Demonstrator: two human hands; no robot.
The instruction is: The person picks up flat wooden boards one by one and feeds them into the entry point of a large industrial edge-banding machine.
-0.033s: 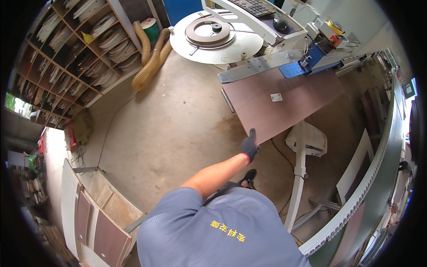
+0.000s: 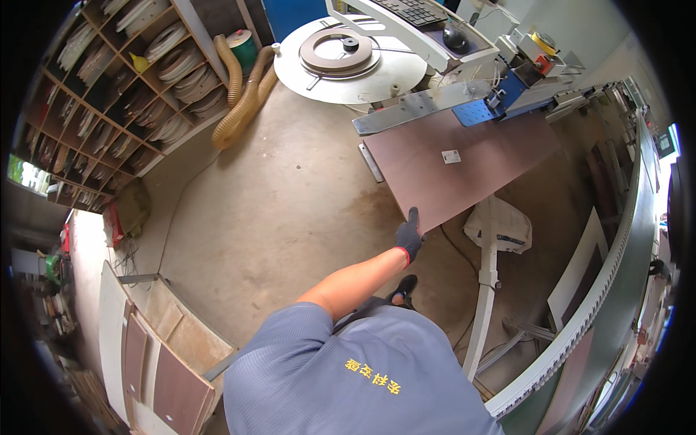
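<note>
**Left hand at board corner; underside of grip hidden, right hand out of view**

Your left hand [image 2: 410, 237], in a dark glove with a red cuff [image 2: 407, 256], is at the near corner of a large brown board [image 2: 471, 181]. One digit lies along the corner, visible from above; the other fingers are hard to separate in the dark glove, and any part beneath the board is hidden. Whether your grip is closed on the edge or merely rests against it cannot be told. Your right hand and forearm cannot be seen, so their state goes unrecorded.

The board lies flat at the machine, its far long side running under a metal bar [image 2: 413, 110] and a blue perforated plate [image 2: 475, 113], which cover that edge. A white label [image 2: 451, 157] sits on its upper face; the print is too small to read.

Below the board, a white bag [image 2: 513, 232] is partly covered by a pale support leg [image 2: 488, 268]. Your shirt [image 2: 304, 377] hides part of a dark shoe [image 2: 406, 286]. The keyboard [image 2: 413, 11] is cut off by the upper edge. At far left, the shelving rack [image 2: 120, 43] fades into the dark fisheye rim, its outer compartments indistinct.
</note>
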